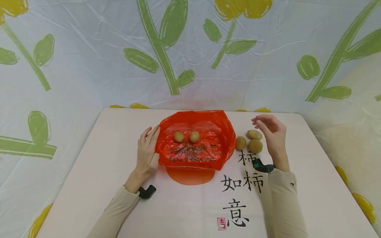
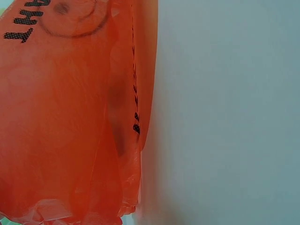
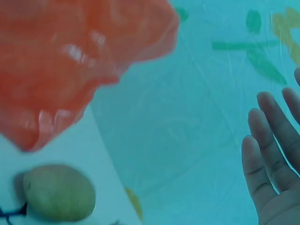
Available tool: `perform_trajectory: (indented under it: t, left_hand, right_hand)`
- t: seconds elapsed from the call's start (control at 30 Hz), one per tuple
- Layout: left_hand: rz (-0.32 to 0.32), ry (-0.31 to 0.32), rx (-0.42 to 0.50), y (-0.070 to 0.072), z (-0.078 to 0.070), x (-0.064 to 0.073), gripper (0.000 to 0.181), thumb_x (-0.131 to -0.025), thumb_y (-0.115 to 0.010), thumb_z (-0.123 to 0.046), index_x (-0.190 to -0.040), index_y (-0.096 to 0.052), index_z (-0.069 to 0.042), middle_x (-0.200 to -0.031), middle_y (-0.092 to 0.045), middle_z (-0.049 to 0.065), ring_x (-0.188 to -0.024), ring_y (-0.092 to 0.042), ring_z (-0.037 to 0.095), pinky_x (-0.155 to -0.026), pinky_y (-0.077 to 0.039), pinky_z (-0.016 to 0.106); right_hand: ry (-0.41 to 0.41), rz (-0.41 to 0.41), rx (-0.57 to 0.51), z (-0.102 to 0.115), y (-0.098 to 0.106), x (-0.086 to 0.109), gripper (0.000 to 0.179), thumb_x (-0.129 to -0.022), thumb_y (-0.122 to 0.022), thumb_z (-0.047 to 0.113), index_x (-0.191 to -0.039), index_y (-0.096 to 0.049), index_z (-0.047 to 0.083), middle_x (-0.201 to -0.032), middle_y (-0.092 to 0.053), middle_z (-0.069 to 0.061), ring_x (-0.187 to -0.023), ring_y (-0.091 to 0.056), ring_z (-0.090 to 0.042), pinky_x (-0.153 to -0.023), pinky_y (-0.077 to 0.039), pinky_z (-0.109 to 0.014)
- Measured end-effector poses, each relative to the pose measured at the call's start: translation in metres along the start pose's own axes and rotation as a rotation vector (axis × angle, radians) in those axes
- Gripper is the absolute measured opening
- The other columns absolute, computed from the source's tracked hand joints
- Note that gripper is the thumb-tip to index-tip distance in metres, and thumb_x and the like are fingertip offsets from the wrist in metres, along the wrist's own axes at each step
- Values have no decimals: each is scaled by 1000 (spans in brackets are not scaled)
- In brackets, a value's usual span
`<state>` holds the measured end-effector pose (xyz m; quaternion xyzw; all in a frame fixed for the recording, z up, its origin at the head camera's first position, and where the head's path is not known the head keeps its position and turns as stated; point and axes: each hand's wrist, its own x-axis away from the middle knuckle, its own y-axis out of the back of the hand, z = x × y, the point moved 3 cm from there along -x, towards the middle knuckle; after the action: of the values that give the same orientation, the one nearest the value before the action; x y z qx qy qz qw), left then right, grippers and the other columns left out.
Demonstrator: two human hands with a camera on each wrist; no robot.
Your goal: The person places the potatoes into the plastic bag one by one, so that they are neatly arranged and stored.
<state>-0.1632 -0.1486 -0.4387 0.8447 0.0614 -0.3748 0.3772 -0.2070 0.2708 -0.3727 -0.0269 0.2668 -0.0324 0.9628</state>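
Observation:
A red plastic bag lies spread with its mouth up, two kiwis on its inner side, one kiwi left of the other kiwi. Along the bag's left edge my left hand rests with fingers extended and touching the plastic; in the left wrist view the bag hides the fingers. To the right of the bag, three more kiwis sit close together on the table. My right hand is raised beside them, fingers loosely bent and apart, holding nothing. The right wrist view shows one kiwi below the bag.
Underneath is a pale tabletop with black brush characters and an orange round print partly covered by the bag. A flower-patterned sheet hangs behind the table's far edge and at the sides.

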Motion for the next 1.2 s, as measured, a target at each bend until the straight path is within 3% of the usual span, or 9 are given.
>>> perform_trajectory:
  t: [0.27, 0.43, 0.8, 1.0, 1.2]
  left_hand:
    - [-5, -1, 1, -1, 0, -1, 78, -67, -37, -8, -143, -46, 4, -147, -46, 18, -135, -33, 44, -99, -29, 58]
    - [-16, -9, -3, -1, 0, 0, 78, -66, -36, -7, -142, -47, 4, -146, -47, 18, -134, -34, 44, -98, -30, 58]
    - [-21, -14, -7, -1, -1, 0, 78, -67, -33, -8, -143, -47, 4, -147, -46, 17, -134, -34, 45, -98, -29, 57]
    - [-42, -36, -6, -1, -1, -1, 77, -67, -31, -9, -140, -48, 7, -146, -47, 19, -132, -36, 47, -96, -30, 58]
    - [-33, -33, -10, 0, -1, -1, 77, -67, -32, -9, -140, -48, 7, -146, -47, 19, -133, -35, 46, -96, -30, 58]
  right_hand:
    - [-70, -59, 18, -21, 33, 17, 23, -92, -59, -6, -109, -58, -21, -99, -71, -12, -90, -65, -22, -80, -53, -25]
    - [-114, -76, -2, -35, 45, 28, 23, -92, -60, -6, -109, -57, -22, -99, -70, -11, -92, -64, -23, -79, -53, -22]
    - [-231, -81, 66, -63, 61, 48, 26, -92, -63, -2, -110, -59, -20, -100, -71, -4, -93, -64, -15, -80, -51, -19]
    - [-265, -44, 263, -72, 64, 56, 28, -92, -64, 1, -114, -61, -17, -107, -71, -6, -106, -60, -9, -86, -45, -17]
    - [-297, -8, 388, -68, 62, 58, 26, -90, -66, 1, -113, -65, -12, -112, -69, -14, -102, -61, -4, -84, -46, -14]
